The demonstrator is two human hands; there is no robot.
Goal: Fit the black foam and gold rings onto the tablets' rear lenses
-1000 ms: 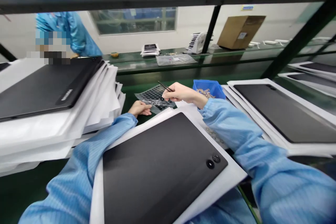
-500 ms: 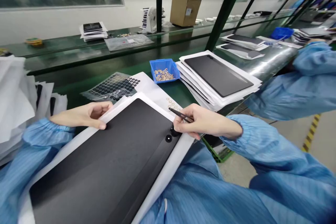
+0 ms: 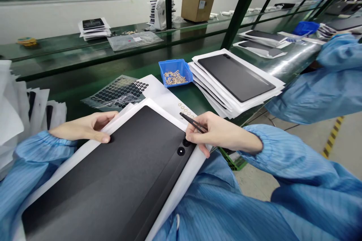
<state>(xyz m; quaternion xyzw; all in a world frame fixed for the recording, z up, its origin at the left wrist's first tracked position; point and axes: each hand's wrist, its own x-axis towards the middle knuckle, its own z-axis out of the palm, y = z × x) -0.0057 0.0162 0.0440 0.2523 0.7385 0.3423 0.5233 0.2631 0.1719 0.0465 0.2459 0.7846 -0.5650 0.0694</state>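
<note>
A large dark grey tablet back cover (image 3: 113, 169) lies tilted on white wrapping sheets (image 3: 169, 205) in front of me. My left hand (image 3: 85, 126) grips the far left edge of cover and sheets, thumb on top, the other fingers mostly hidden below. Black tweezers (image 3: 192, 122) rest in my right hand (image 3: 216, 131), their tips pointing up and left. Fingertips of that hand touch the cover's corner beside two round black camera rings (image 3: 181, 151), one partly covered by a finger. Just beyond, small pale rings (image 3: 185, 110) lie on a white sheet (image 3: 158, 92).
A blue bin (image 3: 175, 73) of small rings stands ahead. Left of it lies a clear bag (image 3: 113, 92) with black rings. Wrapped covers (image 3: 237, 77) are stacked at right, near another person's blue sleeve (image 3: 319, 94). White-sheeted pieces (image 3: 39, 109) stand at left.
The view has shifted slightly. My right hand stays at the corner by the camera rings, its lower fingers a little more extended. My left hand keeps its hold on the cover's edge.
</note>
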